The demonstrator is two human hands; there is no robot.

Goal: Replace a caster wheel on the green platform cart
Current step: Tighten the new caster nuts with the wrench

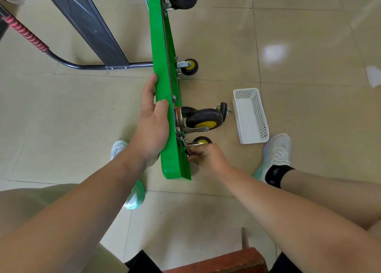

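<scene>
Caster wheel (pixel 204 119), black tyre on a yellow hub, sits in a metal fork bolted near the close end of the green platform cart (pixel 162 66). It juts out sideways from the deck's underside, toward the person's right. The cart stands on its long edge on the floor (pixel 288 45), its long axis running straight away from the person.

The left hand (pixel 153 126) reaches in with the forearm stretched forward and its grip closed over the deck's upper edge, thumb on the near face and fingers wrapped over the top, level with the caster. The right hand (pixel 208 157) comes in from the other side, just below and nearer than the caster. Its grip is curled tight round the handle of a metal tool (pixel 188 147) whose head meets the mounting plate beside the fork. I cannot tell what kind of tool it is.

A second wheel (pixel 202 140) shows just above the right knuckles. Two more casters (pixel 189 66) stand out farther along the deck. A loose caster (pixel 224 108) lies on the floor just beside a white perforated basket (pixel 250 116).
</scene>
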